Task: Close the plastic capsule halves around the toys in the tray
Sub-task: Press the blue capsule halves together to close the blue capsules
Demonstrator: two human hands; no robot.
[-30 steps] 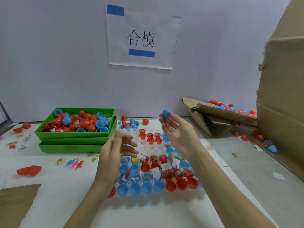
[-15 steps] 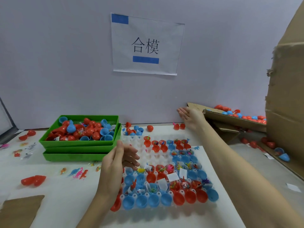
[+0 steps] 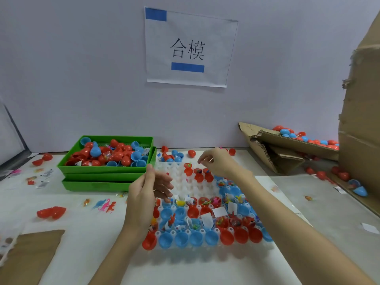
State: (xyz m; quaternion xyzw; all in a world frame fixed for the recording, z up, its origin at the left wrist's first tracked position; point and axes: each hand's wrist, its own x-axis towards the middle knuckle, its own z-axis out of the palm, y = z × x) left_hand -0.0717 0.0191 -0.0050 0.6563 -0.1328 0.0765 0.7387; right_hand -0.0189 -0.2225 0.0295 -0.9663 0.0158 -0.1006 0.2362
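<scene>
A white cell tray (image 3: 185, 183) lies on the table in front of me. Its near and right cells hold open red capsule halves (image 3: 240, 235) and blue capsule halves (image 3: 181, 239), many with small toys and paper slips inside; the far left cells are bare. My left hand (image 3: 148, 194) hovers over the tray's left edge with relaxed fingers and holds nothing. Over the tray's far rows, just above a few red halves, my right hand (image 3: 218, 163) has loosely curled fingers, and nothing shows in it.
Stacked green trays (image 3: 107, 173) full of red and blue halves stand at the left. A torn cardboard box (image 3: 287, 140) holds closed capsules at the back right, beside a tall cardboard wall (image 3: 362, 120). Loose red halves (image 3: 51, 211) and tiny toys (image 3: 104, 205) lie on the left.
My right hand held a blue capsule, reached out to the cardboard box, and has come back over the tray's far rows without it. My left hand has barely moved.
</scene>
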